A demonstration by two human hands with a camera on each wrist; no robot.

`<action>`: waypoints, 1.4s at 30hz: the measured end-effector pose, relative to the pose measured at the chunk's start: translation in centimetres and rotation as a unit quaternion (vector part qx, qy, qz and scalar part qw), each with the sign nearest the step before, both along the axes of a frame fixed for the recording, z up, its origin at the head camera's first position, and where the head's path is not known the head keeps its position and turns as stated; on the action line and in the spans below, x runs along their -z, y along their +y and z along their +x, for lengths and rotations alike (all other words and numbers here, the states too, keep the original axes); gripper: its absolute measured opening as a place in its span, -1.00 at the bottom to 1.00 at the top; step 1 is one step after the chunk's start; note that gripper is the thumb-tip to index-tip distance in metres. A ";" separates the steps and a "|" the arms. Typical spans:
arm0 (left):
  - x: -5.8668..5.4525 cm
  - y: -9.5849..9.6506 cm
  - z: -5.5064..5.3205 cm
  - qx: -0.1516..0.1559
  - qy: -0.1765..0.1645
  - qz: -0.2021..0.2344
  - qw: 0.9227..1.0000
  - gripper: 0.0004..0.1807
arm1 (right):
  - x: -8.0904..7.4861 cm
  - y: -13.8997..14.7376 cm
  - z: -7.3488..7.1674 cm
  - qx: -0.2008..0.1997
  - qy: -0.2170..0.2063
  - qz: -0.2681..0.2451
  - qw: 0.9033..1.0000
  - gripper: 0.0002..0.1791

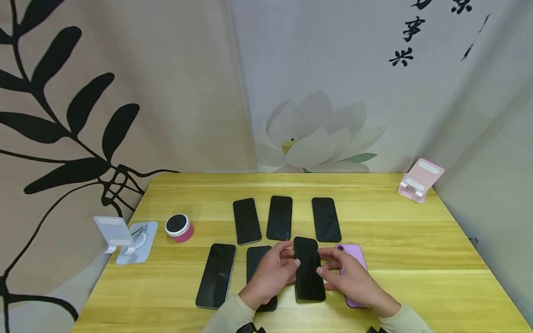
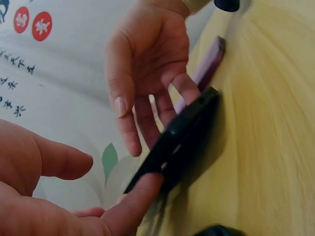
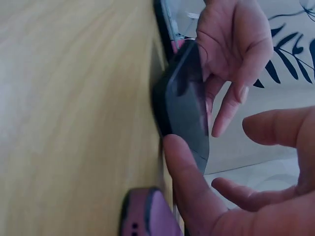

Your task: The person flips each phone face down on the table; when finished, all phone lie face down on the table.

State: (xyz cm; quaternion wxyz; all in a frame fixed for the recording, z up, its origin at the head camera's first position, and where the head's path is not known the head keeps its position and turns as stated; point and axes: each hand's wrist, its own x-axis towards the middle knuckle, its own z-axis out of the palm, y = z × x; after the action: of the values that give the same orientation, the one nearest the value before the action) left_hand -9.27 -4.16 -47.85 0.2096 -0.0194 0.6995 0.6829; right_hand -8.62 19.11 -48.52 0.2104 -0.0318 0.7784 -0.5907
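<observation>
Hands [image 1: 274, 272] [image 1: 351, 276] on blk phone [image 1: 309, 273], bkgd txt [image 1: 401, 57] "事兴"

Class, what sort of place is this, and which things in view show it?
Probably an indoor workspace: a wooden tabletop, dark phones laid out on it, and printed curtains hanging behind.

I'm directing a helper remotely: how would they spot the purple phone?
On the wooden table, the right hand touches a black phone. Just right of that, partly hidden by the hand, lies the purple phone. Its colour stands out: neighbouring phones look black.
</observation>
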 end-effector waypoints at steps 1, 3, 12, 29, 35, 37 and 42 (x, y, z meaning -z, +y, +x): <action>0.2 0.0 0.0 -0.003 0.004 0.001 1.000 -0.33 | 0.2 -0.1 0.0 0.003 0.005 0.003 1.000 -0.27; 0.5 -0.1 -0.1 -0.006 0.009 0.001 1.000 -0.32 | 0.5 -0.3 -0.1 0.005 0.022 0.015 1.000 -0.32; 0.6 -0.3 -0.4 0.016 0.004 0.019 1.000 -0.40 | 0.4 -1.0 -0.3 -0.019 0.068 0.039 0.997 -0.53; 1.0 0.1 -0.3 0.076 0.002 0.043 0.996 -0.35 | -0.4 -1.7 -1.0 -0.033 0.009 -0.043 0.999 -0.25; 0.7 0.3 0.2 0.100 0.067 -0.037 0.992 -0.25 | -0.4 -1.7 -1.2 -0.037 0.026 -0.024 0.999 -0.28; 0.7 0.4 0.4 0.102 0.077 -0.055 0.990 -0.24 | -0.5 -1.6 -1.2 -0.042 0.026 -0.022 0.999 -0.32; 0.6 0.4 0.7 0.095 0.081 -0.061 0.990 -0.28 | -1.1 -1.5 -1.0 -0.054 0.025 -0.031 0.998 -0.37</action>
State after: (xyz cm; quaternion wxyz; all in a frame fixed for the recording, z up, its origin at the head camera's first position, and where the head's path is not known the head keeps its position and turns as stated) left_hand -8.54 -3.77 -48.44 0.2149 0.0895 0.7528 0.6157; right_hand -9.62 17.56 -47.44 0.2215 -0.0953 0.7621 -0.6009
